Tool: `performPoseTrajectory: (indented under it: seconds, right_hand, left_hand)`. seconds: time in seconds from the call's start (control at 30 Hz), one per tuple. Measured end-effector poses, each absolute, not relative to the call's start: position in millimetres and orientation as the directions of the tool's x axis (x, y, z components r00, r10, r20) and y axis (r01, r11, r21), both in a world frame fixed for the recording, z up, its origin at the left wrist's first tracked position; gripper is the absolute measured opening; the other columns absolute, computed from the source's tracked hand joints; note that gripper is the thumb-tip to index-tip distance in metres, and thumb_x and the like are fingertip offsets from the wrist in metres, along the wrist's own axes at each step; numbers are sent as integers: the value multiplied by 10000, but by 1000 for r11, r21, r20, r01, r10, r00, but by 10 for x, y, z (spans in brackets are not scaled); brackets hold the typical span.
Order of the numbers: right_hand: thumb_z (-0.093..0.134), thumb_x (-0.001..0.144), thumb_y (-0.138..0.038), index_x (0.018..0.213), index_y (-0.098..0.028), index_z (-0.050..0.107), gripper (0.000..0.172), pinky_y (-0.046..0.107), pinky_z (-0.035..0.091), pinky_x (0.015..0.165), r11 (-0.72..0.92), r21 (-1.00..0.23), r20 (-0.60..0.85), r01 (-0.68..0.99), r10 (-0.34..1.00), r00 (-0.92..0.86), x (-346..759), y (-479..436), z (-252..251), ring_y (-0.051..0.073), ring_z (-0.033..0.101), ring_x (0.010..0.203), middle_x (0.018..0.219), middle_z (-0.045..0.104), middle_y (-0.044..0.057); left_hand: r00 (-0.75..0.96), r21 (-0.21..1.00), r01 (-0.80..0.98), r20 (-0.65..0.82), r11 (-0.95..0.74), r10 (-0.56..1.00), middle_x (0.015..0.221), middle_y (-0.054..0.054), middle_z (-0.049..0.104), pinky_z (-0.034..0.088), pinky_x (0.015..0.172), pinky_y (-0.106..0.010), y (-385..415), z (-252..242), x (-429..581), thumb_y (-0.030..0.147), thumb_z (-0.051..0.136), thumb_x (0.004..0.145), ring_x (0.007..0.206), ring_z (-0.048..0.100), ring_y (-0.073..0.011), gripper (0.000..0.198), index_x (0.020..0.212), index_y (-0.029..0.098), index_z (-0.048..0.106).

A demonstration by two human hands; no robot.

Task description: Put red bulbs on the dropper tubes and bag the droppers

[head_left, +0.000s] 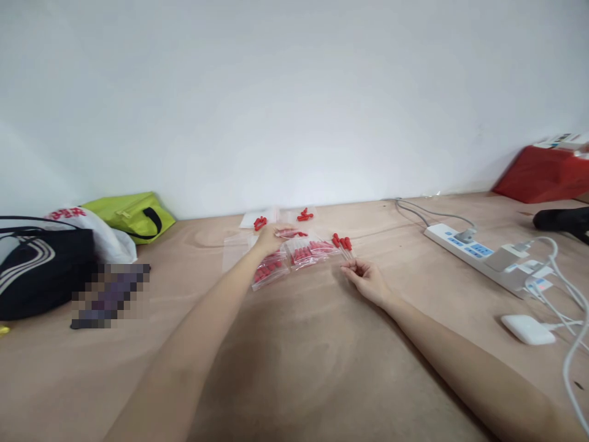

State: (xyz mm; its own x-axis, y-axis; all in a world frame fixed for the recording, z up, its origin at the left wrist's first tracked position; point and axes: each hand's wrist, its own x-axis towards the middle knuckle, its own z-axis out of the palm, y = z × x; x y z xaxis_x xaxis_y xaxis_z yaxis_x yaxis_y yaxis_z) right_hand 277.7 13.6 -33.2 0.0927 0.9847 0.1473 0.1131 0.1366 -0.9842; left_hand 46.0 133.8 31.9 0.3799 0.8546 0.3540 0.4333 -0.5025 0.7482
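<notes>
My right hand (365,281) pinches the thin clear stems of several red-tipped sticks (343,241), whose red ends point away from me. My left hand (268,239) reaches over the clear bags in the middle; its fingers are blurred, and a red-tipped item (299,234) lies by its fingertips. Below it is a clear bag of red-tipped pieces (269,270), with another filled bag (306,253) to its right. Small red pieces (260,223) lie behind on a pale bag, and more red pieces (304,215) are to their right.
At the left are a black bag (46,270), a white plastic bag (113,236) and a yellow-green bag (138,215). A power strip (478,255) with cables and a white adapter (527,329) lie at the right. A red bag (538,175) stands at the back right by the wall.
</notes>
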Motion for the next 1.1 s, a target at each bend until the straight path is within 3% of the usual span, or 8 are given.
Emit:
performPoseTrajectory:
  seconds: [0.23,0.33,0.47,0.63,0.77,0.83,0.97,1.1]
  right_hand:
    - [556,682,-443,705,-166,583,279,219,284,449,185,-953,192,238,981,7,2761,121,-402,80,373,453,525,488,-32]
    - [541,709,-394,731,-172,605,231,222,308,462,217,-921,222,323,975,-22,2760,106,-408,91,402,471,546,519,-21]
    - [527,723,-362,731,-176,610,204,225,330,467,255,-890,259,378,965,-41,2754,128,-406,97,414,476,556,535,-14]
    - [523,721,-356,742,-171,603,202,225,349,472,246,-889,264,386,964,-5,2754,205,-450,100,431,487,576,548,-9]
    - [497,736,-325,770,-170,607,193,220,358,477,251,-871,270,422,963,-17,2766,203,-471,101,456,501,625,580,5]
    - [481,744,-314,778,-173,609,194,219,359,479,273,-839,300,470,954,-19,2785,205,-438,107,468,504,622,579,7]
    - [484,730,-281,809,-187,613,178,241,388,555,213,-700,371,682,924,92,2863,319,-295,133,516,580,705,597,29]
    - [518,712,-315,918,-170,591,263,272,404,645,-78,-600,291,796,906,309,2949,568,-212,193,569,783,926,600,111]
  left_hand:
    - [565,621,581,158,-527,810,1088,-61,628,332,973,-411,1210,281,338,148,582,619,1083,520,-247,344,945,209,674]
    - [594,306,755,55,-580,803,1323,-91,423,167,1040,-476,956,357,194,185,538,682,1251,327,-255,493,1173,222,535]
    - [532,27,844,90,-536,842,1398,-126,288,105,1022,-548,644,239,-43,511,562,695,1299,179,-326,727,1329,244,326]
    - [625,-75,781,101,-620,774,1408,-75,282,153,1049,-442,729,15,-337,520,361,839,1304,207,-242,555,1333,274,308]
    - [652,-47,757,118,-651,749,1405,-58,292,131,1062,-417,933,32,-463,510,419,811,1299,219,-236,580,1323,252,333]
    - [518,40,845,191,-534,834,1382,-57,334,173,1055,-393,1017,77,-521,502,428,800,1279,264,-231,582,1310,232,353]
    - [-304,290,928,222,235,926,1201,-190,499,367,917,-408,1223,137,-656,466,455,785,1145,441,-303,524,1167,109,492]
    - [-421,327,874,135,360,897,1026,-234,592,462,740,-416,1424,151,-736,374,708,561,966,556,-372,580,1029,67,554]
